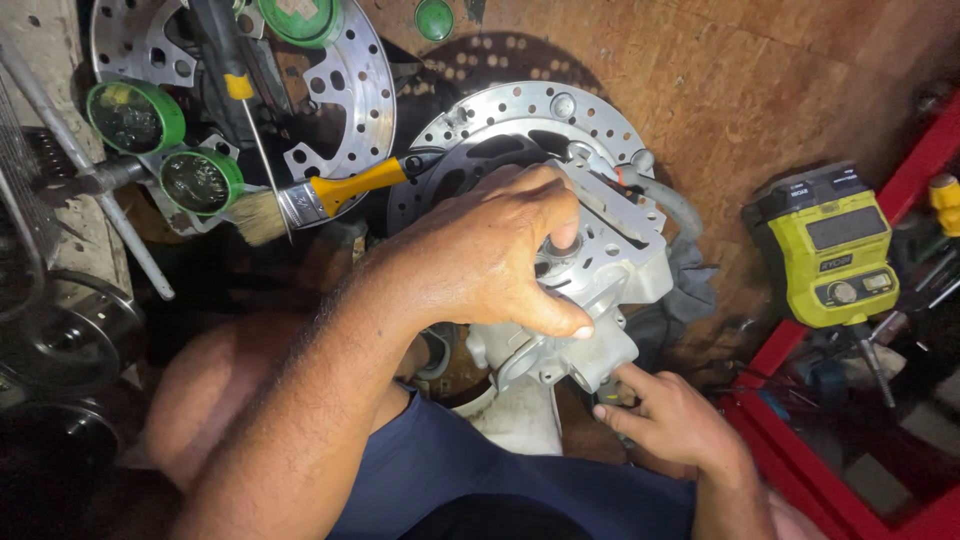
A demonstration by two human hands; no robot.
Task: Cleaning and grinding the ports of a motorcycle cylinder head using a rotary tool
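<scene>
The left hand (pixel 480 255) is clamped over the top of a cast aluminium engine part (pixel 590 290), pale grey and matt, with ribbed faces and rounded bosses; the thumb presses its lower edge and a fingertip sits in a round bore. The right hand (pixel 665 420) reaches up from below, its index finger touching the underside of the casting, the other fingers loosely curled and grasping nothing that can be seen. The casting sits low over the person's lap, in front of a drilled steel brake disc (pixel 520 110) that lies flat on the worn brown plywood floor (pixel 720 80). A paintbrush (pixel 320 195) with a yellow handle and pale bristles rests just left of that disc, its handle end touching it. A second perforated brake disc (pixel 350 90) lies at upper left beside two green round tins (pixel 165 145). At right a yellow-green cordless power tool (pixel 830 255) stands near a red metal frame (pixel 900 190).
</scene>
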